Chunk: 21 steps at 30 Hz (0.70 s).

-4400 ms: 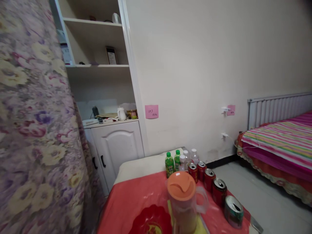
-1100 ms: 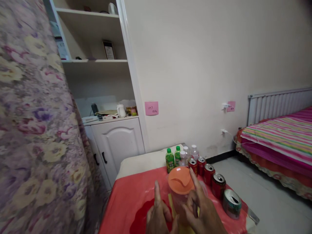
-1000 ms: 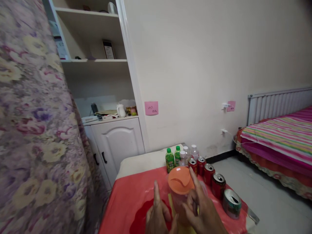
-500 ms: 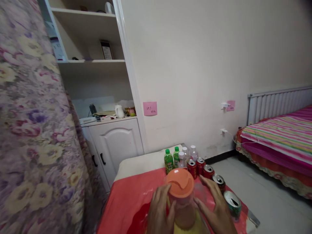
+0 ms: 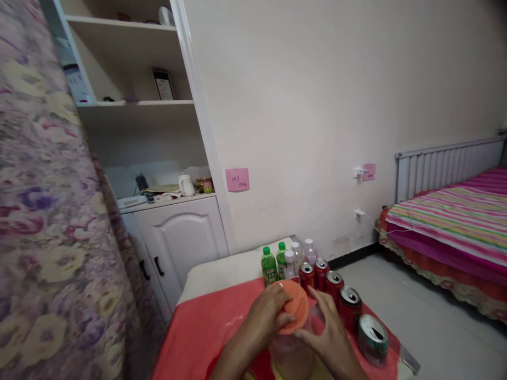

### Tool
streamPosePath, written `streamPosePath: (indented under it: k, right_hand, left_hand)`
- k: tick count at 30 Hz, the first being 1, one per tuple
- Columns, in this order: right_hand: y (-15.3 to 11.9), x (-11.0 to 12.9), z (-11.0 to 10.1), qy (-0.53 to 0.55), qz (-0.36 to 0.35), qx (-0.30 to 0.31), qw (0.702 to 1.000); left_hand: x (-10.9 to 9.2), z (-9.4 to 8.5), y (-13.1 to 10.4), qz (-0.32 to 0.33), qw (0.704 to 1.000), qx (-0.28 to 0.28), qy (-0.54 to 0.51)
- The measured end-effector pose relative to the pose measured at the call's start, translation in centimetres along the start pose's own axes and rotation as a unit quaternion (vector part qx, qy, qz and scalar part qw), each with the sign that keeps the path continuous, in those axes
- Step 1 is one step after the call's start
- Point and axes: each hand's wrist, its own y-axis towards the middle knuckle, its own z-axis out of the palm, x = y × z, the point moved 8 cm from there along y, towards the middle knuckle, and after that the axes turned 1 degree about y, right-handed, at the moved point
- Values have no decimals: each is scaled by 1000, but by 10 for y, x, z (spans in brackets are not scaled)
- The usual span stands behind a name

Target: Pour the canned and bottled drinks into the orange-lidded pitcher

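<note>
A clear pitcher [image 5: 291, 356] with an orange lid [image 5: 297, 309] stands at the near part of the red-covered table. My left hand [image 5: 267, 316] is closed on the left side of the orange lid, thumb and fingers at its rim. Against the right side of the pitcher, just under the lid, rests my right hand [image 5: 327, 335], its thumb in front and its fingers curved round behind. The lid looks tilted; whether it is seated on the pitcher cannot be made out.
Green-capped bottles [image 5: 269, 266], clear white-capped bottles [image 5: 309, 251] and several cans [image 5: 373, 340] line the back and right of the red cloth [image 5: 209, 316]. A cabinet [image 5: 182, 232] and a floral curtain [image 5: 43, 211] are at left, a bed [image 5: 455, 227] at right.
My left hand has moved from the pitcher's side up onto the orange lid, which now tilts. My right hand has shifted slightly left. The whole view has turned a little.
</note>
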Motion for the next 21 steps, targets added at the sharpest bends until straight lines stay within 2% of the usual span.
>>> streamPosePath:
  k: [6, 14, 21]
  right_hand:
    - [4, -6, 9, 44, 2, 21, 999]
    - [8, -4, 8, 120, 19, 24, 992]
    - [6, -2, 5, 126, 24, 27, 991]
  left_hand:
    - [3, 5, 1, 4, 1000, -7, 7]
    - [3, 11, -3, -23, 1000, -12, -10]
    - [1, 13, -2, -48, 999, 2, -6]
